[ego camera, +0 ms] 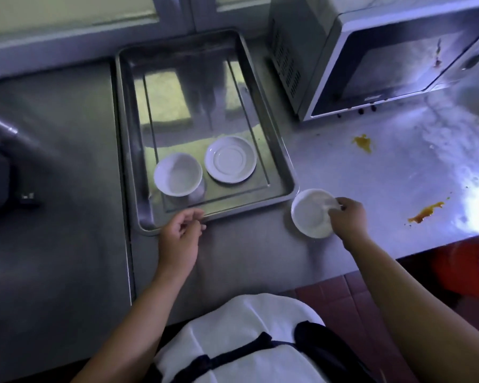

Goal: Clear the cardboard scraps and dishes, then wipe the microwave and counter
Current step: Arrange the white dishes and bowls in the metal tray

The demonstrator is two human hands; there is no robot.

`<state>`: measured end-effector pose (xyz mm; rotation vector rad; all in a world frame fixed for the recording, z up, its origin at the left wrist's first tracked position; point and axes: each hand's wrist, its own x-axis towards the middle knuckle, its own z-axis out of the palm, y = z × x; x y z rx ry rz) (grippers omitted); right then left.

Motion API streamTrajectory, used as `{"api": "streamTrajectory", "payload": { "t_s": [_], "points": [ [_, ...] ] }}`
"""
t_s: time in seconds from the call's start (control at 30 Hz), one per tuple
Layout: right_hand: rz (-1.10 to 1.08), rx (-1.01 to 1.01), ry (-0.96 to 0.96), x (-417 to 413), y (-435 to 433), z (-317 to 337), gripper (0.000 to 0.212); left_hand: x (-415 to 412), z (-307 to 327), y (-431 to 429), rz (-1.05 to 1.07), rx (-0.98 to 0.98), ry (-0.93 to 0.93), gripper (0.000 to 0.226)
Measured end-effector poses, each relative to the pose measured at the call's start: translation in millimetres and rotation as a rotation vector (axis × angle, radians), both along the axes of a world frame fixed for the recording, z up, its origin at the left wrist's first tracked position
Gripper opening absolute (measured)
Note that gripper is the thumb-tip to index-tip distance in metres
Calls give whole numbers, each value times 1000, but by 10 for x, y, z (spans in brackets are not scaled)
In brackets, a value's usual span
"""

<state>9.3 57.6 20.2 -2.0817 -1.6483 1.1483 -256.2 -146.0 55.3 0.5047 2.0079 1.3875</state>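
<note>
Our right grip (pixel 346 217) pinches the rim of a white dish (pixel 310 214) on the bench (pixel 343 167), just beside the tray (pixel 282 156) holding a bowl (pixel 177 174) and saucer (pixel 230 158). Our left grip (pixel 180 233) curls at the tray's near rim; whether it grasps, we cannot tell.

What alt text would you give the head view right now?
The right hand pinches the rim of a small white dish on the counter beside a steel tray holding a bowl and saucer. The left hand is at the tray's near rim; orange spills mark the counter before the microwave.
</note>
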Motion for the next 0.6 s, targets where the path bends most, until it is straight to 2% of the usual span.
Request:
{"api": "streamTrajectory", "payload": {
  "t_s": [0.1, 0.17, 0.23, 0.33, 0.4, 0.53, 0.6],
  "points": [
    [-96, 23, 105, -106, -269, 180, 25, 22, 163, -60, -136, -37, -29, 29],
    [-3, 82, 120, -255, -541, 291, 28, 60, 292, -128, -255, -94, -33, 28],
    [141, 122, 102, -503, -814, 381, 29, 105, 396, -220, -396, -141, -18, 42],
    [274, 121, 151, -960, -1187, 514, 31, 144, 461, -380, -596, -150, 225, 88],
    [309, 116, 195, -1221, -1389, 621, 38, 109, 435, -450, -629, -161, 397, 109],
    [296, 83, 285, -1525, -1684, 802, 50, -27, 351, -507, -670, -222, 675, 121],
    [296, 59, 336, -1562, -1777, 874, 54, -97, 328, -498, -668, -238, 710, 124]
  ]
}}
